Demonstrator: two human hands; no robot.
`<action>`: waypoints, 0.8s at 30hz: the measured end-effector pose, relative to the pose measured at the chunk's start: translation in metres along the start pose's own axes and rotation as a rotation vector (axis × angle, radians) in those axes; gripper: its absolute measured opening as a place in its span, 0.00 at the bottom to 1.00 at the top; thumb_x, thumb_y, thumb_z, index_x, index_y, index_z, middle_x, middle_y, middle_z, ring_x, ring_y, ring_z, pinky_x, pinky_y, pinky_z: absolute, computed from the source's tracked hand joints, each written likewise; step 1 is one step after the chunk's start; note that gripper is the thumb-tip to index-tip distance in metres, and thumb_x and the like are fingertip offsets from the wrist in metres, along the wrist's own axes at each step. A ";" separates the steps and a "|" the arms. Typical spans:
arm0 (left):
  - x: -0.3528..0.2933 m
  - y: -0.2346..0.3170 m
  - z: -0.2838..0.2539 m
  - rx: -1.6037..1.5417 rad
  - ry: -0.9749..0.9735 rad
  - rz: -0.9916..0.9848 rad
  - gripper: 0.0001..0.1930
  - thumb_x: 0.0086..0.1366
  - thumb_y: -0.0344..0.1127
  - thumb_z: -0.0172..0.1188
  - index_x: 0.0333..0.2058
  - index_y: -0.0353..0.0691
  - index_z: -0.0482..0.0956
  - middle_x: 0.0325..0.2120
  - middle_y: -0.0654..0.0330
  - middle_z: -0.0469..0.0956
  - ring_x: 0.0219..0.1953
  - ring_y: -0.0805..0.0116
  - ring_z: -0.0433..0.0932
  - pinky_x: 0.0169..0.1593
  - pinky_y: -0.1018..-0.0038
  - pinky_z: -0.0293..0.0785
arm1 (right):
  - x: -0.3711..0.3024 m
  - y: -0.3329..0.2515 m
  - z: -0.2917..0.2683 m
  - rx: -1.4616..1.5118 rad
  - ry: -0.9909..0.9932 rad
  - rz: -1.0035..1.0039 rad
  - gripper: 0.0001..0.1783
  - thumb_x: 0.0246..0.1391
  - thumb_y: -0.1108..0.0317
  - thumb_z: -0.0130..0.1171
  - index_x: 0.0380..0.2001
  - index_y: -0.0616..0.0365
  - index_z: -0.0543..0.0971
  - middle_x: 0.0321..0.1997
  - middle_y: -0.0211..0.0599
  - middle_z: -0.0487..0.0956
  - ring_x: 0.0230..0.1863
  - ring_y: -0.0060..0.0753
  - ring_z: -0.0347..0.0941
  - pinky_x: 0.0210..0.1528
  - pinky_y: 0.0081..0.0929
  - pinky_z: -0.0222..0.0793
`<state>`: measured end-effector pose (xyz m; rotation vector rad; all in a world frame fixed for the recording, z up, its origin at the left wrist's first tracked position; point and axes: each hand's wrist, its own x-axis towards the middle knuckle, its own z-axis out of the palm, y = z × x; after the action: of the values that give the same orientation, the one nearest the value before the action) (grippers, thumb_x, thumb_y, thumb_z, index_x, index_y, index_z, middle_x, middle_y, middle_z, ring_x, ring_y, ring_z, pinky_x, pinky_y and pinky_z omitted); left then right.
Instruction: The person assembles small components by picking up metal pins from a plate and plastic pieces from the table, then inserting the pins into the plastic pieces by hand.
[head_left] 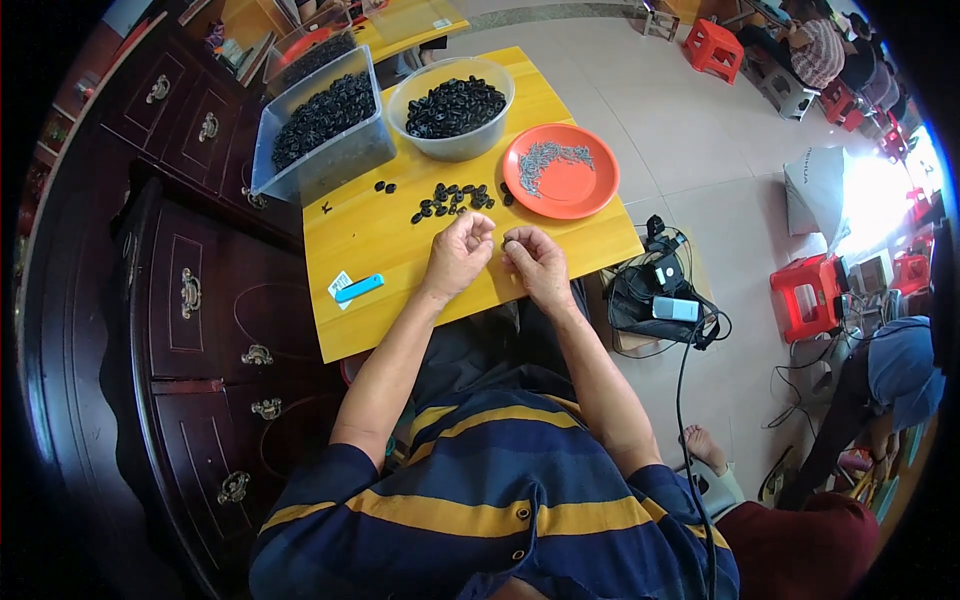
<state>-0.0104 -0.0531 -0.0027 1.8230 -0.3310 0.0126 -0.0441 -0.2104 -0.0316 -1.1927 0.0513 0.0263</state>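
Over the near part of the yellow table [400, 240], my left hand [461, 254] is curled with thumb and fingertips together; whatever it pinches is too small to make out. Close beside it, my right hand [538, 264] pinches a small black oval piece [508, 240], mostly covered by the fingers. Just beyond my hands lies a loose group of black oval pieces [452, 199]. A red-orange plate [570, 198] at the right holds a curved heap of small grey metal parts [543, 160].
A clear rectangular bin [345, 165] and a round translucent tub [455, 148], both full of black pieces, stand at the back. A blue-handled tool [359, 288] lies at the left. Dark drawers [200, 290] flank the table; a bag with cables [660, 300] sits right. Other people are at the far right.
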 end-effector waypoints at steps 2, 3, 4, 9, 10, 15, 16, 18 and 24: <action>0.001 0.001 0.001 0.041 0.000 0.017 0.08 0.59 0.24 0.58 0.38 0.35 0.74 0.28 0.64 0.78 0.26 0.80 0.76 0.34 0.79 0.74 | 0.001 0.001 0.000 -0.001 -0.005 0.012 0.08 0.61 0.71 0.57 0.42 0.59 0.76 0.32 0.25 0.77 0.31 0.16 0.73 0.30 0.15 0.67; 0.002 0.003 0.002 0.062 -0.021 0.007 0.08 0.60 0.23 0.58 0.38 0.36 0.74 0.29 0.67 0.75 0.28 0.83 0.73 0.35 0.81 0.72 | 0.002 0.002 -0.001 -0.006 -0.004 0.016 0.08 0.61 0.71 0.57 0.42 0.59 0.77 0.32 0.25 0.78 0.31 0.15 0.73 0.31 0.15 0.67; 0.003 0.005 0.002 0.083 -0.043 -0.003 0.08 0.61 0.22 0.58 0.39 0.36 0.74 0.29 0.69 0.73 0.29 0.85 0.71 0.35 0.84 0.71 | 0.002 0.003 -0.002 -0.011 -0.004 0.020 0.08 0.60 0.71 0.57 0.42 0.59 0.77 0.32 0.26 0.78 0.31 0.15 0.73 0.31 0.16 0.68; 0.005 0.011 0.001 0.138 -0.048 0.016 0.08 0.61 0.22 0.58 0.39 0.36 0.73 0.29 0.69 0.74 0.28 0.85 0.71 0.35 0.84 0.71 | 0.003 0.002 -0.001 -0.029 0.005 0.012 0.08 0.60 0.71 0.58 0.42 0.60 0.78 0.31 0.26 0.78 0.31 0.15 0.74 0.31 0.16 0.68; 0.006 0.012 0.001 0.128 -0.050 0.018 0.08 0.61 0.22 0.58 0.39 0.36 0.73 0.28 0.69 0.75 0.28 0.85 0.70 0.34 0.84 0.70 | 0.004 0.002 -0.001 -0.029 0.009 0.005 0.08 0.60 0.71 0.58 0.42 0.60 0.78 0.31 0.26 0.79 0.31 0.15 0.74 0.31 0.17 0.68; 0.005 0.009 0.002 0.098 -0.063 0.009 0.08 0.61 0.22 0.58 0.39 0.37 0.73 0.29 0.69 0.74 0.29 0.85 0.70 0.34 0.84 0.70 | 0.004 0.003 -0.004 -0.083 0.014 0.019 0.08 0.59 0.71 0.58 0.42 0.60 0.78 0.32 0.27 0.79 0.31 0.16 0.74 0.33 0.17 0.70; 0.006 0.009 0.005 0.079 -0.070 0.003 0.09 0.61 0.22 0.58 0.40 0.37 0.73 0.29 0.69 0.74 0.29 0.85 0.70 0.34 0.85 0.69 | 0.004 0.004 -0.007 -0.091 0.004 -0.009 0.08 0.59 0.71 0.58 0.41 0.60 0.79 0.32 0.27 0.79 0.31 0.16 0.74 0.33 0.17 0.70; 0.004 0.009 0.003 0.074 -0.068 -0.001 0.09 0.61 0.22 0.58 0.40 0.37 0.73 0.29 0.70 0.74 0.29 0.85 0.70 0.34 0.85 0.70 | 0.002 0.004 -0.005 -0.085 0.009 0.000 0.08 0.59 0.71 0.58 0.41 0.60 0.79 0.32 0.27 0.79 0.31 0.15 0.74 0.33 0.17 0.70; 0.004 0.011 0.002 0.100 -0.061 0.013 0.09 0.61 0.22 0.59 0.40 0.36 0.73 0.29 0.69 0.74 0.29 0.85 0.71 0.35 0.85 0.70 | 0.002 0.004 -0.003 -0.091 0.010 0.015 0.08 0.59 0.72 0.59 0.40 0.60 0.79 0.31 0.26 0.80 0.30 0.14 0.74 0.31 0.17 0.69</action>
<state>-0.0097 -0.0588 0.0080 1.9234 -0.3912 -0.0183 -0.0419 -0.2119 -0.0367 -1.2837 0.0684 0.0362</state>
